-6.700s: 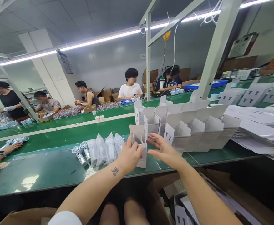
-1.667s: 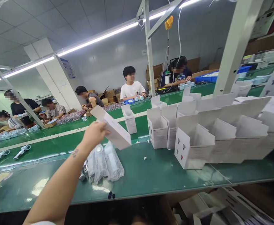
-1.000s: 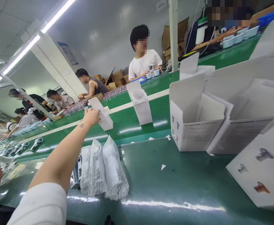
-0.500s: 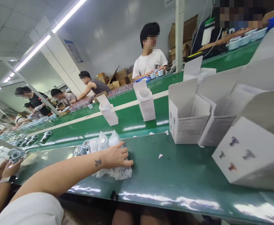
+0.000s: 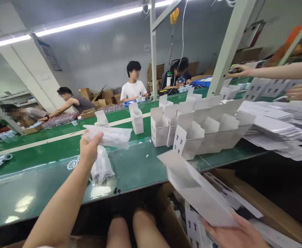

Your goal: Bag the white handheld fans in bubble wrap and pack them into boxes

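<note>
My left hand (image 5: 90,148) is raised above the bench, closed around a clear bubble-wrap bag (image 5: 112,136); what is inside it is hard to make out. Just below, more bubble-wrapped pieces (image 5: 101,168) lie on the green bench, beside a round light-blue and white part (image 5: 72,164). At the lower right, my right hand (image 5: 237,230) grips a white cardboard box (image 5: 194,187) near its lower end. The box is tilted, its open top facing up and left toward the bench. A gap separates the bag from the box.
Open white boxes (image 5: 210,132) stand in rows on the right of the green bench (image 5: 132,172), next to stacked flat white cartons (image 5: 275,120). A cardboard carton (image 5: 225,179) sits below the bench edge. A co-worker's hands (image 5: 244,71) reach in from the right.
My left hand has lifted a bubble-wrap bag off the bench. My right hand has come into view with a white box. The view has swung to the right.
</note>
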Action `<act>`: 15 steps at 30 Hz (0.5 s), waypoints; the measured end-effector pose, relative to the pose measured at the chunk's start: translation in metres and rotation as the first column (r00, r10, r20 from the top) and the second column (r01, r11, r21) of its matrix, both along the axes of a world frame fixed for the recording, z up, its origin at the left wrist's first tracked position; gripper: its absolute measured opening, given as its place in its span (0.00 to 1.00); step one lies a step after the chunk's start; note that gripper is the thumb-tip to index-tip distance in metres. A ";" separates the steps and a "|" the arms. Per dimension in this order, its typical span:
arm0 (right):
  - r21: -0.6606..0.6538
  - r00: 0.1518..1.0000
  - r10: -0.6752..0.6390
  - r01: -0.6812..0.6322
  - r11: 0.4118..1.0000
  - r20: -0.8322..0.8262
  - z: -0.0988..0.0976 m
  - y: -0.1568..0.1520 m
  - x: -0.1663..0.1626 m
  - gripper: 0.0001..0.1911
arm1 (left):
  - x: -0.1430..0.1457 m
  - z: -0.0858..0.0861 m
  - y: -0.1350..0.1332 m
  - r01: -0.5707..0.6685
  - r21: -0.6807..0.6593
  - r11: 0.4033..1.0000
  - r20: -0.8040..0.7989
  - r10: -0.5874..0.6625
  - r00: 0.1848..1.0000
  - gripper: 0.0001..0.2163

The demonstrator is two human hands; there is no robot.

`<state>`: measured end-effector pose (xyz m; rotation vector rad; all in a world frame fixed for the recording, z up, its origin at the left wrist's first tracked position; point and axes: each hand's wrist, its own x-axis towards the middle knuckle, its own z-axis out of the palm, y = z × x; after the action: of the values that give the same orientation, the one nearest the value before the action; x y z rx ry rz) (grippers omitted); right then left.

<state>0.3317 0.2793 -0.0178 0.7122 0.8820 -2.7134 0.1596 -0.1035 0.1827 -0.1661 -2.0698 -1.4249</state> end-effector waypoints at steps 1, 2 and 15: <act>-0.054 1.000 -0.019 0.018 0.998 -0.023 0.006 -0.013 -0.010 0.21 | 0.013 0.005 0.001 0.010 0.152 0.988 -0.026 -0.006 1.000 0.19; -0.117 0.999 -0.017 0.012 0.993 -0.047 0.012 -0.028 -0.022 0.20 | 0.027 0.009 0.003 0.029 0.248 0.968 -0.043 -0.019 0.999 0.19; -0.265 0.965 0.247 -0.261 0.928 -0.087 0.048 -0.129 -0.080 0.12 | 0.093 0.031 -0.011 0.154 -0.143 0.978 0.264 -0.112 0.958 0.12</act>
<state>0.2520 0.1500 0.0304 0.4374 0.5452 -2.5574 0.2525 -0.1147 0.2135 -0.2007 -2.4285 -1.4176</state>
